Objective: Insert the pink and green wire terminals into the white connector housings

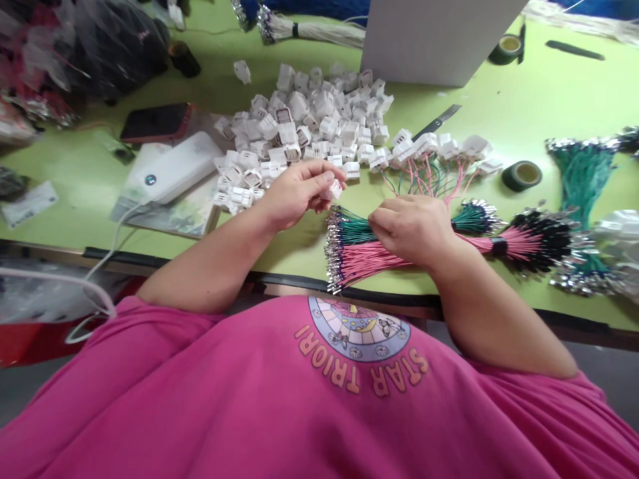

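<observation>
White connector [333,191] pinched in our left grip [302,189]; green wires [355,227] lie sideways, nearer our right grip [414,227], curled, hold unclear.

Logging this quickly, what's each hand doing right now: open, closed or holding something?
Left hand: closed, holding a connector.
Right hand: curled over the wires; whether it holds any cannot be told.

The connector pile [328,126] lies between phone [156,122] and wired connectors [426,144].
</observation>
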Action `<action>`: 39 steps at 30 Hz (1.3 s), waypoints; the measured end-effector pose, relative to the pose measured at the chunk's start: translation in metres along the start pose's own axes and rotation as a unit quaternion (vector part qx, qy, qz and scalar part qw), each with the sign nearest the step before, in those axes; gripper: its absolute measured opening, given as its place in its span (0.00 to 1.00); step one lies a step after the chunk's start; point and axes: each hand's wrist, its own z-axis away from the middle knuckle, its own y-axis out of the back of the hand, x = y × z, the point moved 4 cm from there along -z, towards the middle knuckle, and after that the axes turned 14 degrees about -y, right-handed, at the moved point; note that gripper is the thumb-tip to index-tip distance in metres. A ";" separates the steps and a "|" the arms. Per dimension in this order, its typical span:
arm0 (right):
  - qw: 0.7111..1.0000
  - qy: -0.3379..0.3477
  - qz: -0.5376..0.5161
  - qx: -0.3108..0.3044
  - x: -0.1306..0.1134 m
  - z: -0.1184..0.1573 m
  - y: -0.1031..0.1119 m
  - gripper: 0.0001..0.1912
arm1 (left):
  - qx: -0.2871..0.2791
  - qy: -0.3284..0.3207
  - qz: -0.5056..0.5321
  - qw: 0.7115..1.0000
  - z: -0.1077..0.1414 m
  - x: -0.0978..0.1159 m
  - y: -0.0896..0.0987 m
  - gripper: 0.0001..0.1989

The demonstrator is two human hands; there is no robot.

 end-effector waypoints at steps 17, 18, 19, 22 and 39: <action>0.918 -0.106 -0.381 -0.024 0.013 -0.008 0.001 0.09 | -0.086 -0.015 0.060 0.994 0.003 -0.007 -0.014 0.23; 0.921 -0.101 -0.374 -0.028 0.011 -0.008 0.000 0.09 | -0.086 -0.013 0.058 0.995 0.003 -0.008 -0.014 0.23; 0.924 -0.103 -0.368 -0.023 0.009 -0.008 -0.001 0.09 | -0.085 -0.011 0.057 0.995 0.002 -0.008 -0.014 0.22; 0.926 -0.124 -0.355 0.021 0.010 -0.008 -0.002 0.10 | -0.079 -0.009 0.063 0.995 0.001 -0.010 -0.014 0.21; 0.945 -0.105 -0.308 -0.004 0.006 -0.010 -0.013 0.10 | -0.079 -0.023 0.044 0.996 0.005 -0.019 -0.018 0.21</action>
